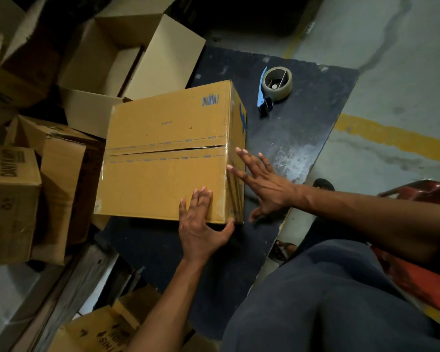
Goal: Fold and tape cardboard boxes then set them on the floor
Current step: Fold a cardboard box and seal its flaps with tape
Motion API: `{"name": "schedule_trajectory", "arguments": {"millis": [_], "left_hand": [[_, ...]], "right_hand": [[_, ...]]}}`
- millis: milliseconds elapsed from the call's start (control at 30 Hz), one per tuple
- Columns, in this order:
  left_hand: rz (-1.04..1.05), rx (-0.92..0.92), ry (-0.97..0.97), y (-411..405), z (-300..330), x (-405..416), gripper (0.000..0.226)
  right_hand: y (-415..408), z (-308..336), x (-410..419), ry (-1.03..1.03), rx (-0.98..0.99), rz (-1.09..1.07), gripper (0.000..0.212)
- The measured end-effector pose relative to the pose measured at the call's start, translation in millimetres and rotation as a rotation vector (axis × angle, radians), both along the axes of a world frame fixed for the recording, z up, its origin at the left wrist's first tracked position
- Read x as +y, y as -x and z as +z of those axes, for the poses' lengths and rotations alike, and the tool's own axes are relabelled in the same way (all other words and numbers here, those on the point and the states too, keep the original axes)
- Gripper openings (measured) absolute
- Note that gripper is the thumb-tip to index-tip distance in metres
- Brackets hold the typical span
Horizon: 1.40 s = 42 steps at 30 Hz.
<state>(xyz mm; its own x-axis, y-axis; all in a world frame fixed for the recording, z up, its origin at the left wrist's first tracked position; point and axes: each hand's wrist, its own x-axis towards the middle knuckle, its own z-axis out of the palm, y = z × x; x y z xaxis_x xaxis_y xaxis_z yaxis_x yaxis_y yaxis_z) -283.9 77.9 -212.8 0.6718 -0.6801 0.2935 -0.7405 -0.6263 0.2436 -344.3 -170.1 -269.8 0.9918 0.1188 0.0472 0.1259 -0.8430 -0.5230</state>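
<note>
Taped, boxy corrugated cardboard box [168, 158]

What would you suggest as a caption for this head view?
Open hands, left hand and right hand, press a taped cardboard box beside a tape dispenser.

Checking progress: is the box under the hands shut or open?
Shut. The box's top flaps meet at a centre seam, with clear tape along it.

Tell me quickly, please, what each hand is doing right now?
Left hand: open, fingers flat on the taped box.
Right hand: open, fingers spread against the box's side.
</note>
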Motion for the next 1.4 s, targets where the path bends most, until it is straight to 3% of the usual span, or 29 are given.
{"name": "schedule_trajectory", "arguments": {"millis": [167, 267, 400, 600, 767, 900, 1100, 1300, 1400], "left_hand": [[0.170, 0.156, 0.036, 10.7, 4.4, -11.6, 0.084], [0.176, 0.179, 0.029, 10.4, 7.0, -9.7, 0.083], [0.174, 0.127, 0.038, 10.4, 2.4, -7.5, 0.075], [0.054, -0.026, -0.001, 9.2, -3.2, -5.1, 0.063], [-0.200, -0.152, -0.239, -3.6, -4.4, 18.1, 0.081], [-0.270, -0.316, -0.270, -18.1, -13.0, 22.5, 0.078], [-0.187, -0.257, -0.178, -6.7, -13.0, 14.8, 0.066], [-0.088, -0.274, -0.095, 1.0, -21.3, 4.8, 0.058], [-0.087, -0.274, -0.099, -1.3, -20.6, 5.6, 0.056]], "right_hand": [[22.4, -12.7, 26.4, -0.539, 0.148, -0.161, 0.158], [16.3, -22.0, 39.6, -0.692, 0.155, -0.305, 0.144], [11.5, -35.5, 51.7, -0.647, 0.112, -0.390, 0.123], [26.3, -47.8, 54.0, -0.501, 0.114, -0.265, 0.103], [29.8, -48.0, 68.2, -0.601, 0.179, -0.308, 0.113], [17.6, -46.7, 85.1, -0.587, 0.192, -0.413, 0.117], [24.3, -58.0, 87.7, -0.623, 0.098, -0.452, 0.090], [23.2, -58.9, 83.7, -0.648, 0.152, -0.408, 0.110], [21.5, -59.7, 87.9, -0.625, 0.138, -0.436, 0.107]]}}
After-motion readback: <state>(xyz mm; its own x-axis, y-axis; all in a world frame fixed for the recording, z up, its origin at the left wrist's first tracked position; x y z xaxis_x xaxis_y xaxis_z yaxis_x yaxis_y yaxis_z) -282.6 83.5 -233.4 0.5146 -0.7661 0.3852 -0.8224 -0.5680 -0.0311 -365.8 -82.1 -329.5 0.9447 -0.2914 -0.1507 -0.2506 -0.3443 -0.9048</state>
